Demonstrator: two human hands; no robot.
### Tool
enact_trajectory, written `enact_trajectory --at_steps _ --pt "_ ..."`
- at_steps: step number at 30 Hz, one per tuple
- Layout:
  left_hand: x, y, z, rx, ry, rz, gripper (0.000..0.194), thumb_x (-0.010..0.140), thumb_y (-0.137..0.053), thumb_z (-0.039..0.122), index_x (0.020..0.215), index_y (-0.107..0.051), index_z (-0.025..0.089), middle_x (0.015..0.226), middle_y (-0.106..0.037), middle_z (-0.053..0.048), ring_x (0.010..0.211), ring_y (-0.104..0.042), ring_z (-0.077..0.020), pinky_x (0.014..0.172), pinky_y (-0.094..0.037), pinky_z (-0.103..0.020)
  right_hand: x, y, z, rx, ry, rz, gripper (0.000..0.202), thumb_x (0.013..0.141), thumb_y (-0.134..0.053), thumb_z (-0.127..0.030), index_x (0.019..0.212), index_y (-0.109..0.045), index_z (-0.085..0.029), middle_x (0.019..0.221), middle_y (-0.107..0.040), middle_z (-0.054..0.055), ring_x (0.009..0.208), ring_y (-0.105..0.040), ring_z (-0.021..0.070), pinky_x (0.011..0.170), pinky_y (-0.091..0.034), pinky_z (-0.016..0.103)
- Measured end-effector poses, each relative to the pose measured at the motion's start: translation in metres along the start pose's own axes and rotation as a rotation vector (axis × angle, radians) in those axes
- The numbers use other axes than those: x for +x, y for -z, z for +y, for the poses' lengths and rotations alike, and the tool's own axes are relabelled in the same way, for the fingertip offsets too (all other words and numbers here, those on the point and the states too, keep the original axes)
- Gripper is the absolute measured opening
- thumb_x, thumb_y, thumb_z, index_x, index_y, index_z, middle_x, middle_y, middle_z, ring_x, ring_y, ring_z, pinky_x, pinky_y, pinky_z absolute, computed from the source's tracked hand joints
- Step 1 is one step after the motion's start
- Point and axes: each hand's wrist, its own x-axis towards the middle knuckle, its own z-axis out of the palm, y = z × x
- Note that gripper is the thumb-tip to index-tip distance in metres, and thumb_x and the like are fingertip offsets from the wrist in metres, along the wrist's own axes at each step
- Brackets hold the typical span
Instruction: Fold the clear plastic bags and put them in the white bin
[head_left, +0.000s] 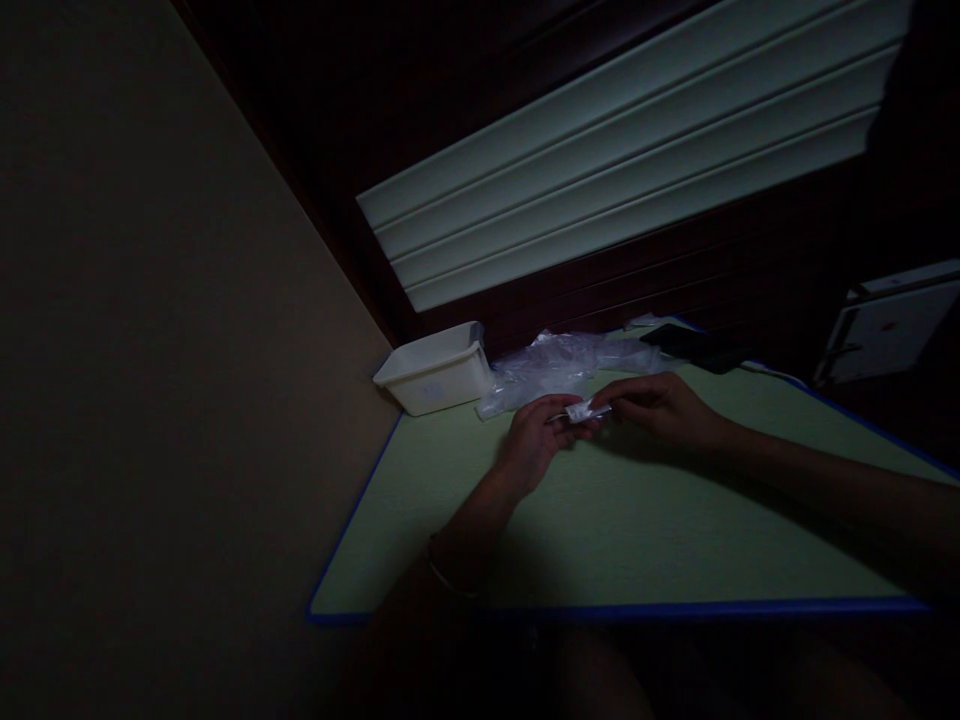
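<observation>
Above the green tabletop (637,530), both hands meet at a small clear plastic packet (581,411) with a whitish sheen. My left hand (534,440) has its fingers closed on the packet's left end, where a thin pale strip or cord shows between the fingers. At the other end my right hand (660,405) pinches the packet between thumb and fingers. What the packet contains is too dim and small to make out. Just behind the hands lie crumpled clear plastic bags (555,358).
A white plastic bin (439,370) stands at the table's back left corner, beside the wall (187,400). Toward the back right lies a dark flat object (697,348) near a white cable (772,373). Blue edging (600,611) runs round the table.
</observation>
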Motion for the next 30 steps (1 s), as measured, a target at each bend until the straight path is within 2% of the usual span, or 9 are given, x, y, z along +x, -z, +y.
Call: enact_trajectory --at_steps 4,7,11,17,23,30 --pt "-0.0002 -0.0008 -0.0004 0.114 -0.023 0.053 0.034 0.066 -0.080 0.029 0.091 -0.064 0.012 0.082 -0.068 -0.005 0.069 -0.068 -0.0145 0.073 -0.049 -0.029 -0.0009 0.0013 0.0006 0.016 0.088 -0.031 0.019 0.081 -0.059 -0.030 0.086 -0.076 -0.023 0.093 -0.074 0.005 0.086 -0.068 0.0215 0.079 -0.052 0.034" --pt "0.0007 -0.0008 -0.0021 0.169 -0.063 0.088 0.038 0.063 -0.083 0.031 0.090 -0.064 0.013 0.083 -0.068 -0.004 0.067 -0.067 -0.0132 0.072 -0.049 -0.029 -0.0005 0.0014 0.0008 0.030 0.074 -0.004 0.019 0.081 -0.061 -0.031 0.092 -0.075 -0.023 0.091 -0.074 0.005 0.082 -0.067 0.0211 0.077 -0.052 0.035" --pt "0.0016 -0.0014 -0.0040 0.217 -0.133 0.100 0.038 0.063 -0.082 0.034 0.089 -0.065 0.014 0.082 -0.068 -0.004 0.065 -0.065 -0.0124 0.071 -0.050 -0.029 0.0011 -0.0010 0.0009 0.121 -0.033 0.016 0.032 0.082 -0.063 -0.039 0.110 -0.069 -0.024 0.097 -0.074 0.007 0.072 -0.065 0.0188 0.071 -0.053 0.035" --pt "0.0005 -0.0030 -0.0043 0.235 -0.172 0.129 0.037 0.063 -0.082 0.032 0.089 -0.064 0.014 0.081 -0.067 -0.003 0.070 -0.064 -0.0123 0.071 -0.050 -0.028 0.0033 -0.0038 0.0045 0.046 -0.101 -0.030 0.032 0.078 -0.068 -0.048 0.088 -0.073 -0.017 0.080 -0.072 0.006 0.069 -0.063 0.0178 0.064 -0.048 0.031" --pt "0.0022 0.0001 -0.0067 0.259 -0.114 0.083 0.044 0.063 -0.083 0.034 0.097 -0.066 0.013 0.082 -0.070 -0.006 0.068 -0.064 -0.0124 0.067 -0.048 -0.026 0.0036 -0.0023 0.0042 0.035 -0.089 -0.009 0.034 0.078 -0.067 -0.051 0.085 -0.073 -0.018 0.074 -0.070 0.005 0.063 -0.061 0.0162 0.059 -0.046 0.029" --pt "0.0005 -0.0026 -0.0046 0.339 -0.098 0.087 0.032 0.070 -0.077 0.038 0.088 -0.071 0.012 0.074 -0.072 -0.008 0.063 -0.064 -0.0132 0.062 -0.047 -0.025 0.0054 -0.0041 0.0027 0.046 -0.104 0.026 0.032 0.074 -0.071 -0.048 0.083 -0.072 -0.018 0.075 -0.069 0.005 0.066 -0.062 0.0173 0.063 -0.047 0.031"
